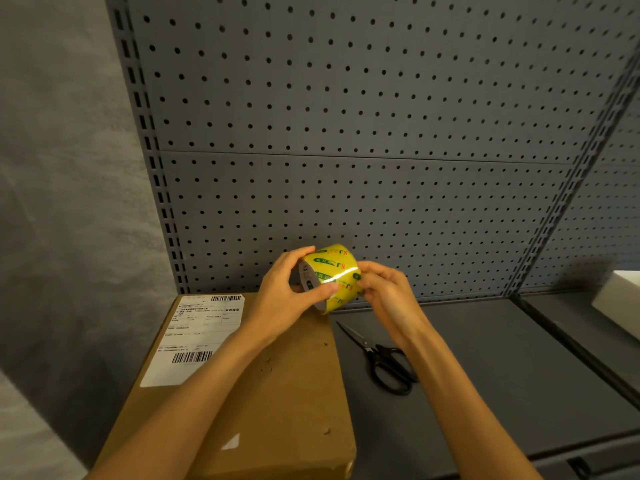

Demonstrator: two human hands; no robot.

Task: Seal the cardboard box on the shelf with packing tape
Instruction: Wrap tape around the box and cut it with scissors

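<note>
Box (277, 393) at left on shelf (485, 375); scissors (384, 362) just right of it; tape roll (330, 277) held above box's far edge, pegboard (346, 133) behind.

You're working in dim, warm light. A bright streak of glare crosses the tape roll (332, 277). The scissors (382, 360) throw a soft shadow on the shelf (502, 358). Wide-angle bending bows the pegboard (346, 133) uprights near the edges; the shipping label (197, 336) print is blurred.
</note>
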